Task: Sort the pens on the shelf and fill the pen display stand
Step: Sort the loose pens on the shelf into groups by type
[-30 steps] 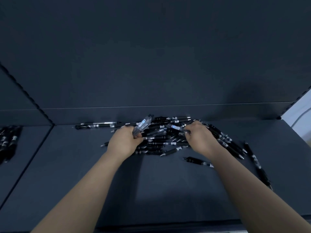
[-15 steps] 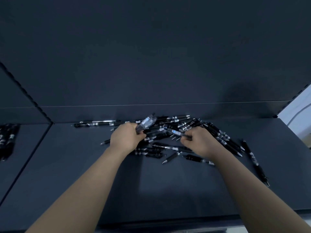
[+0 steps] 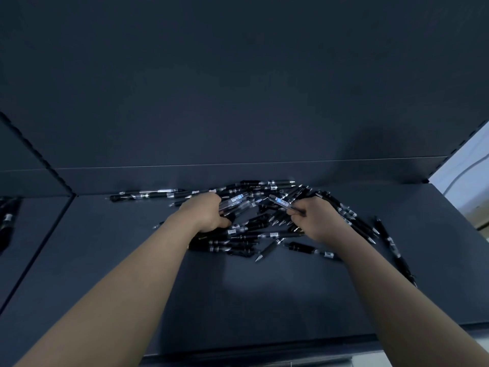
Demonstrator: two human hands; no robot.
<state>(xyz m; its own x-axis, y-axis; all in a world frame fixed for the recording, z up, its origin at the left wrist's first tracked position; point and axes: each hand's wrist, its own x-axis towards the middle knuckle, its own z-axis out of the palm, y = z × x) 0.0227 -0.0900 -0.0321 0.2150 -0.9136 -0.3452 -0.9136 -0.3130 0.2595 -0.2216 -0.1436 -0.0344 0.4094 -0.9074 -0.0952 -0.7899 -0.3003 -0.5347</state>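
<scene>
A loose pile of black pens (image 3: pixel 254 234) with white labels lies on the dark shelf (image 3: pixel 264 295), near its back wall. My left hand (image 3: pixel 206 213) rests on the pile's left side, closed around a small bunch of clear-barrelled pens (image 3: pixel 235 201) that point up to the right. My right hand (image 3: pixel 315 218) is on the pile's right side and pinches one clear pen (image 3: pixel 281 201) by its lower end. No pen display stand is in view.
More black pens lie in the neighbouring shelf bay at the far left (image 3: pixel 8 221). Stray pens trail off to the right (image 3: pixel 394 247) and along the back left (image 3: pixel 143 196). A pale wall shows past the shelf's right end (image 3: pixel 465 181).
My right hand has drawn back from the pile with one clear pen pinched in its fingers. My left hand keeps its bunch, now tilted lower over the pile.
</scene>
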